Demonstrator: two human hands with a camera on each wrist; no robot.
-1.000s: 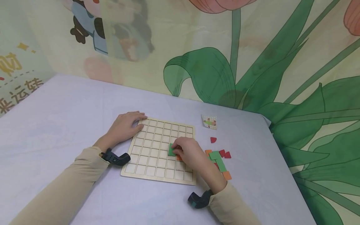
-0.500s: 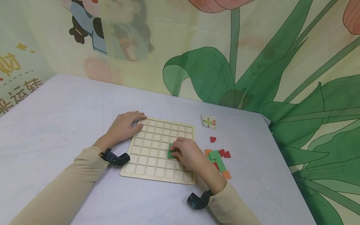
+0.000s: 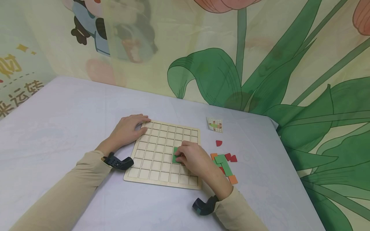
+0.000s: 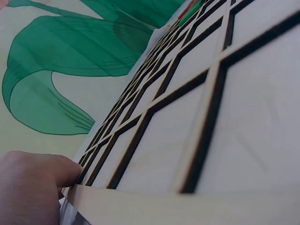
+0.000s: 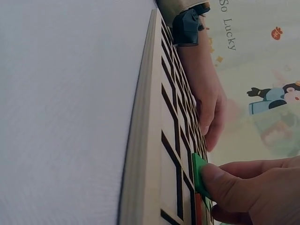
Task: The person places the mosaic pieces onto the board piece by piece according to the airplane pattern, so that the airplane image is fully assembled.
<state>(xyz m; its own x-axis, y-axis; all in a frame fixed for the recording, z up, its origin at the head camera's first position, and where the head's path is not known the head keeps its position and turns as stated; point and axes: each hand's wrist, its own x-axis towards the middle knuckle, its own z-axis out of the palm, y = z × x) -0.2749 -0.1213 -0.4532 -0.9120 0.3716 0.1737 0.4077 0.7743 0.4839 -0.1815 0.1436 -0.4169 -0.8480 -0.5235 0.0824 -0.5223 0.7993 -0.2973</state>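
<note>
1. Left of the board (image 3: 156,156), the counter (image 3: 62,118) lies open beyond the left sleeve (image 3: 66,189).
2. The left hand (image 3: 130,128) blocks the board's far-left corner; the bare cells beside it leave flat passage.
3. The right hand (image 3: 193,156), pinching a green piece (image 3: 175,157), obstructs the right-middle cells.
4. Loose pieces (image 3: 224,164) crowd the board's right side; open counter lies past them.
5. Behind, the printed backdrop (image 3: 156,75) bars the way.

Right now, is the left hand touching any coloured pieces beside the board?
No, the left hand rests at the far left corner of the grid board, while those coloured pieces lie beyond its right edge.
</note>
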